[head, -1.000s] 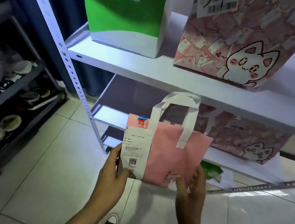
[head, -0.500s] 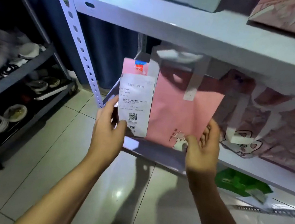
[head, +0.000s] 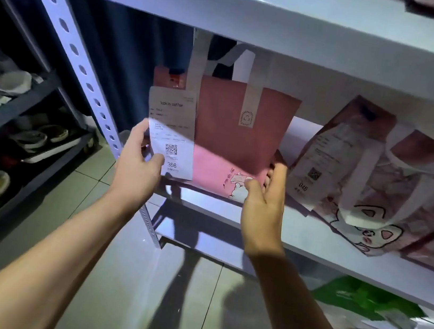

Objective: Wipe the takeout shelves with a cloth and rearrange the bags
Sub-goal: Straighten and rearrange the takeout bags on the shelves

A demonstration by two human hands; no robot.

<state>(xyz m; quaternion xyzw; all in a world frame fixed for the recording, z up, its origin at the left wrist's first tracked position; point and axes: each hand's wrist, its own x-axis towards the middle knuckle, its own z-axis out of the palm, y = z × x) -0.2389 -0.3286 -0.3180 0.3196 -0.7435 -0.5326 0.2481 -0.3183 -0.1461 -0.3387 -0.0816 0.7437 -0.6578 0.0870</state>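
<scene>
The left hand (head: 137, 165) grips the lower left corner of the pink bag (head: 238, 136), thumb curled over the front onto the white receipt (head: 171, 133) and fingers going behind. The right hand (head: 265, 199) holds the bag's lower right corner, thumb laid on the printed front, fingers wrapped round the edge at about 1 o'clock from the palm. Between the two hands the bag stands upright, its base at the front edge of the lower white shelf (head: 298, 231); whether it rests on the board or hangs just above it cannot be told. The receipt, stuck to the bag's left side, reads "luckin coffee" and "366". Two white handles (head: 250, 105) rise to 12 o'clock, up to the underside of the upper shelf (head: 259, 11).

At 3 o'clock from the pink bag, near it, a pink cat-print bag (head: 390, 194) leans tilted on the same shelf with its own receipt marked "046". At 5 o'clock, under the shelf, lies a green bag (head: 358, 298). At 9 o'clock the perforated upright (head: 68, 40) slants down, and beyond it a dark rack (head: 23, 106) holds bowls.
</scene>
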